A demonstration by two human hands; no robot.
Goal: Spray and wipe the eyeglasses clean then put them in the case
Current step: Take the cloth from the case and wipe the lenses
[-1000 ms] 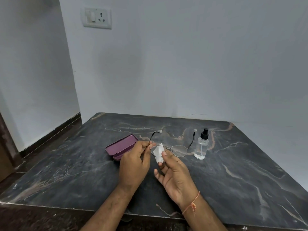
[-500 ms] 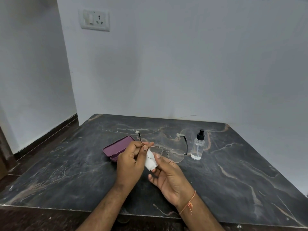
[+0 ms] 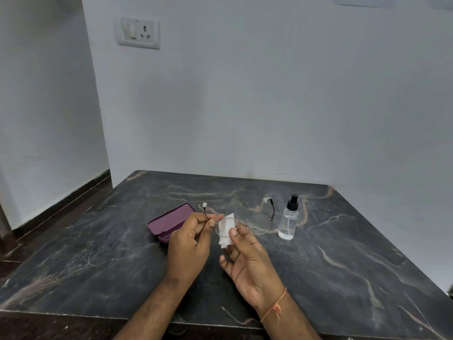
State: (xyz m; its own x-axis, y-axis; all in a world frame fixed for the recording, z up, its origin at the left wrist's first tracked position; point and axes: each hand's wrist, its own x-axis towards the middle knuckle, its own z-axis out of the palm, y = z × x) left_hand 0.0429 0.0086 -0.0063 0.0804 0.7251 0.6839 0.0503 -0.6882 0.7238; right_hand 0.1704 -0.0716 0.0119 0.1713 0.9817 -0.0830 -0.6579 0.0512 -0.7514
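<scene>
Thin metal-framed eyeglasses (image 3: 257, 225) are held above the dark marble table (image 3: 343, 253), temples unfolded and pointing away from me. My left hand (image 3: 190, 244) pinches the frame at its left hinge. My right hand (image 3: 247, 258) pinches a small white cloth (image 3: 225, 229) against the left lens with thumb and fingers. The purple case (image 3: 169, 222) lies open on the table just left of my left hand. A clear spray bottle (image 3: 289, 222) with a black nozzle stands upright to the right of the glasses.
White walls close the table in at the back and left, with a switch and socket plate (image 3: 138, 33) high on the wall. The table's front edge runs just under my forearms. A dark floor strip shows at the far left.
The glasses and both hands have shifted slightly between frames, and the cloth now lies flatter over the left lens. The case and bottle have not moved on the table.
</scene>
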